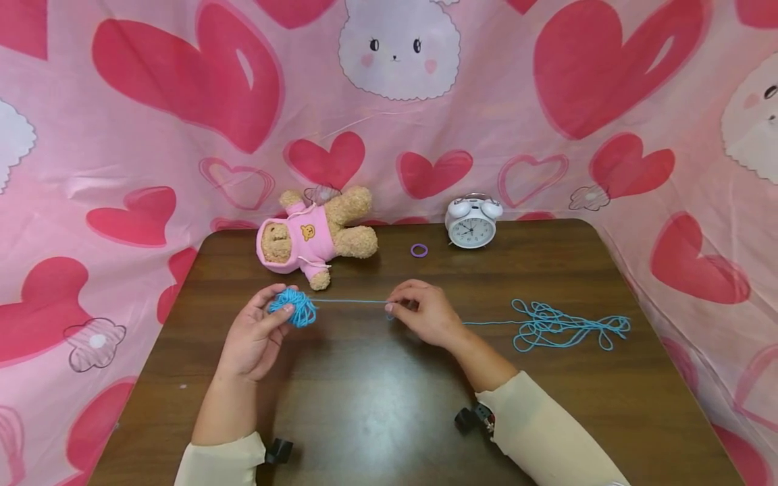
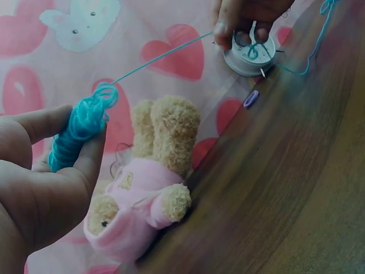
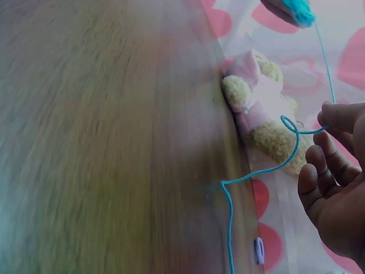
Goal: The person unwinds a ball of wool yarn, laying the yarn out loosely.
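Observation:
A small wound ball of blue yarn (image 1: 294, 308) is held between the thumb and fingers of my left hand (image 1: 252, 337), raised above the table's left side. From it a taut strand (image 1: 349, 300) runs across to my right hand (image 1: 428, 314), whose thumb and forefinger pinch it. In the right wrist view, the yarn (image 3: 256, 173) leaves that pinch in a small loop and drops toward the table. Beyond the right hand it continues to a loose, tangled heap of the same yarn (image 1: 565, 325) on the table's right side.
A teddy bear in a pink hoodie (image 1: 310, 233) lies at the back left of the brown wooden table (image 1: 377, 418). A purple ring-shaped band (image 1: 419, 250) and a white alarm clock (image 1: 473, 223) are at the back middle. A pink heart-patterned cloth (image 1: 389, 128) hangs behind.

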Motion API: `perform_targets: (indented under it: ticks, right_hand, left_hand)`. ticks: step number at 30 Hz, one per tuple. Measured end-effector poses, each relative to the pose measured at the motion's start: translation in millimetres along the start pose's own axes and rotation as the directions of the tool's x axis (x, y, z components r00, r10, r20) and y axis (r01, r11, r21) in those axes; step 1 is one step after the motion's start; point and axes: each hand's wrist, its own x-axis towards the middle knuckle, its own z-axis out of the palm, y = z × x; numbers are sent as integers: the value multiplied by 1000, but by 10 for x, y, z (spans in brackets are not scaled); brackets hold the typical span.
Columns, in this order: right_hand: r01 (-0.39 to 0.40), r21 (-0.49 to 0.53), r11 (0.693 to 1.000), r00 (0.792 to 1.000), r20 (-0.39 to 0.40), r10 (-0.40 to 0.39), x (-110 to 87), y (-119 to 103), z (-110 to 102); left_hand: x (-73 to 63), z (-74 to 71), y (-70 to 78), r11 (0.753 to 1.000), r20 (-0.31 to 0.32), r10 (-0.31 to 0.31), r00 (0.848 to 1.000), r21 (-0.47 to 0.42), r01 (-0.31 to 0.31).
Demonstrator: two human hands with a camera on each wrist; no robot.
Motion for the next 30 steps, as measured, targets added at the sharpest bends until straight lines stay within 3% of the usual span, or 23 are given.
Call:
perform_targets:
  ticks: [8,20,25,30]
  right_hand:
    - [20,4,1000,999,-25,-19,-99,29,-119]
    - [-5,-13,1000,999,-47,5,-277,174,-295]
    - [-23,-22,999,998,-61,22,-332,260,-416]
    - [-28,-44,999,996,-85,24,-365,313,-530]
  left_hand:
    - [19,-10,-69,994,-21,54,998,-97,-56]
    - [30,-21,-32,992,-168,-10,986,-122,-10]
    - [28,-58,-44,987,-168,8,986,-157,-34]
    - [25,-97,-61,983,-129,26,991,-178,-49]
